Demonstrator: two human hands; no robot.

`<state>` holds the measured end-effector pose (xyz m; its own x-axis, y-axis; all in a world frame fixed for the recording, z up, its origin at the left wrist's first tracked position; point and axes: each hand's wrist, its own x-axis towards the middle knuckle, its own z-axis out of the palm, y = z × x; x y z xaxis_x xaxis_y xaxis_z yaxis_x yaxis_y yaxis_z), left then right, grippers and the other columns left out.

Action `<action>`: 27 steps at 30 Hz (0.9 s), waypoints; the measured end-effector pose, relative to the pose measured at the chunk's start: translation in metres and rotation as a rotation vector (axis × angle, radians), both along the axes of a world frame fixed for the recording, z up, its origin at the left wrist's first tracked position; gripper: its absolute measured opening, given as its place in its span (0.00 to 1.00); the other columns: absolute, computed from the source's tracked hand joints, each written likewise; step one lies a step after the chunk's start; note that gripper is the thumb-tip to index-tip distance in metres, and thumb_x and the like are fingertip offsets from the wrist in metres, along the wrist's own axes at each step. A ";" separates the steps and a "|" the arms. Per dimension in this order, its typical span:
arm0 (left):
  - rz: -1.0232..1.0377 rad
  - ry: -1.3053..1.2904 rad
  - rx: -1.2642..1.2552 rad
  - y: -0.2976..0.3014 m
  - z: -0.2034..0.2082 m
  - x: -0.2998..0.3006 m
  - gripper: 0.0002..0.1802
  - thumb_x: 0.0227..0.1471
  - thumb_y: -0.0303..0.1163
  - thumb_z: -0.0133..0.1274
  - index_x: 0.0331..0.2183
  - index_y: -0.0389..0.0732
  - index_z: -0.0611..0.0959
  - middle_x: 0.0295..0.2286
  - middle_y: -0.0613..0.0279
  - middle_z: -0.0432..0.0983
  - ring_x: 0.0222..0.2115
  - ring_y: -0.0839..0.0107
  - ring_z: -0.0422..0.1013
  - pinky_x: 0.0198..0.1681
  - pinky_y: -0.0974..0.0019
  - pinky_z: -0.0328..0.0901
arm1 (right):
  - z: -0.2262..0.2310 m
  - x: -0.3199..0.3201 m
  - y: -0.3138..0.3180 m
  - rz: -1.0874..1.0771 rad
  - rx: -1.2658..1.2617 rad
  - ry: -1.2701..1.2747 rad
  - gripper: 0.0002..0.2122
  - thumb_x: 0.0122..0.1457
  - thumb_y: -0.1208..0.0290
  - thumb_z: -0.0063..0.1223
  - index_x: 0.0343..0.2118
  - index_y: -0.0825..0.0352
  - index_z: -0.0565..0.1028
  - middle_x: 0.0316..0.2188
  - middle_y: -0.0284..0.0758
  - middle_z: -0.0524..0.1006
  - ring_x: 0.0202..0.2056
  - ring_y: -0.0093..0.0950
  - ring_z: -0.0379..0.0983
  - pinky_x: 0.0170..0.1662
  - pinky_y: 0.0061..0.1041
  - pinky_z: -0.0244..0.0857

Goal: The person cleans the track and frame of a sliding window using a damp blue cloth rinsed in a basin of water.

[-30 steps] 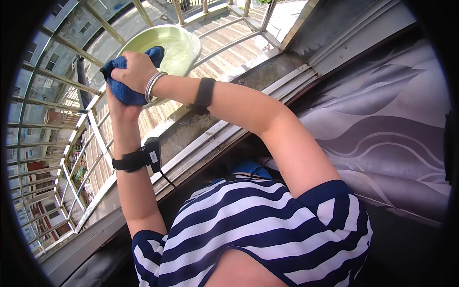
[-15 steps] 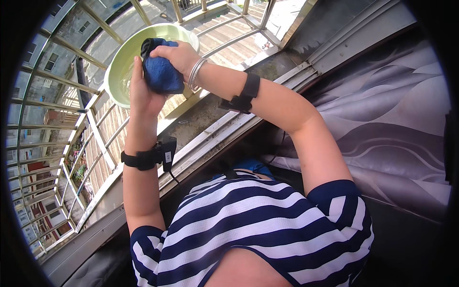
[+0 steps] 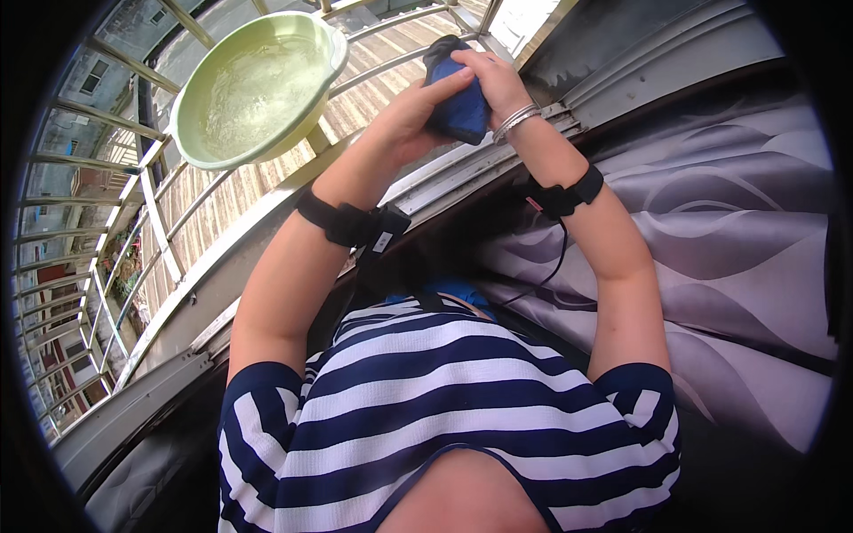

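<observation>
- I see a pale green basin [image 3: 258, 84] of water resting on the window grille [image 3: 169, 231], toward its upper left.
- My left hand [image 3: 410, 111] is wrapped around the blue cloth [image 3: 460, 105], gripping its left side.
- My right hand [image 3: 490, 78] is closed over the cloth's top, so both hands squeeze it together, up beside the grey window frame [image 3: 498, 169].
- A patterned grey curtain [image 3: 737, 266] hangs along the right.
</observation>
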<state>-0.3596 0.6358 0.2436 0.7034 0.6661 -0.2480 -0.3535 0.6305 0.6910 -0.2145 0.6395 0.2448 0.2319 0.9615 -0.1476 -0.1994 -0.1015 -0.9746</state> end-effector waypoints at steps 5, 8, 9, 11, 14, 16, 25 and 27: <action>-0.024 0.159 -0.035 -0.009 -0.014 0.035 0.29 0.49 0.39 0.60 0.49 0.38 0.68 0.42 0.58 0.73 0.40 0.66 0.72 0.46 0.55 0.68 | -0.018 0.044 -0.014 0.114 -0.185 -0.081 0.22 0.50 0.56 0.61 0.36 0.72 0.72 0.29 0.36 0.76 0.25 0.23 0.74 0.28 0.21 0.68; -0.084 0.146 -0.060 -0.015 -0.021 0.051 0.30 0.48 0.40 0.62 0.49 0.40 0.68 0.41 0.58 0.72 0.41 0.66 0.72 0.45 0.55 0.68 | -0.030 0.059 -0.028 0.017 -0.189 -0.004 0.17 0.50 0.63 0.61 0.36 0.72 0.73 0.30 0.37 0.76 0.26 0.24 0.74 0.28 0.22 0.69; -0.098 0.146 -0.060 -0.018 -0.022 0.053 0.30 0.47 0.40 0.62 0.49 0.41 0.69 0.41 0.58 0.73 0.41 0.66 0.72 0.45 0.55 0.68 | -0.032 0.058 -0.031 -0.024 -0.193 -0.021 0.17 0.50 0.65 0.61 0.36 0.72 0.73 0.29 0.37 0.76 0.26 0.24 0.74 0.28 0.22 0.69; -0.173 0.108 -0.002 -0.015 -0.032 0.055 0.30 0.45 0.41 0.64 0.48 0.42 0.70 0.41 0.58 0.73 0.41 0.66 0.72 0.44 0.55 0.68 | -0.031 0.057 -0.034 -0.057 -0.172 -0.030 0.14 0.49 0.67 0.60 0.35 0.72 0.74 0.29 0.37 0.76 0.27 0.26 0.73 0.29 0.24 0.69; -0.225 0.069 0.010 -0.013 -0.043 0.053 0.31 0.44 0.41 0.65 0.47 0.42 0.71 0.41 0.58 0.73 0.40 0.66 0.72 0.45 0.56 0.68 | -0.038 0.053 -0.033 -0.112 -0.142 -0.131 0.14 0.49 0.68 0.59 0.33 0.73 0.74 0.27 0.37 0.76 0.27 0.27 0.72 0.30 0.26 0.68; -0.229 0.125 0.010 -0.012 -0.044 0.049 0.31 0.44 0.41 0.65 0.47 0.42 0.71 0.41 0.58 0.73 0.41 0.66 0.72 0.45 0.57 0.68 | -0.050 0.053 -0.029 -0.127 -0.143 -0.222 0.14 0.49 0.67 0.58 0.32 0.73 0.74 0.27 0.38 0.76 0.26 0.27 0.71 0.31 0.26 0.67; -0.045 0.053 0.019 -0.014 -0.048 0.039 0.39 0.44 0.41 0.65 0.52 0.34 0.64 0.45 0.50 0.69 0.45 0.60 0.70 0.49 0.52 0.67 | -0.052 0.055 -0.017 -0.213 -0.077 -0.412 0.19 0.50 0.64 0.56 0.41 0.73 0.73 0.36 0.42 0.75 0.35 0.29 0.71 0.39 0.28 0.67; 0.045 0.038 0.011 -0.021 -0.030 0.040 0.45 0.42 0.39 0.66 0.53 0.27 0.59 0.48 0.43 0.65 0.46 0.54 0.69 0.47 0.47 0.68 | -0.035 0.066 -0.019 -0.229 -0.007 -0.310 0.18 0.51 0.68 0.56 0.43 0.73 0.72 0.37 0.40 0.75 0.37 0.28 0.71 0.39 0.26 0.67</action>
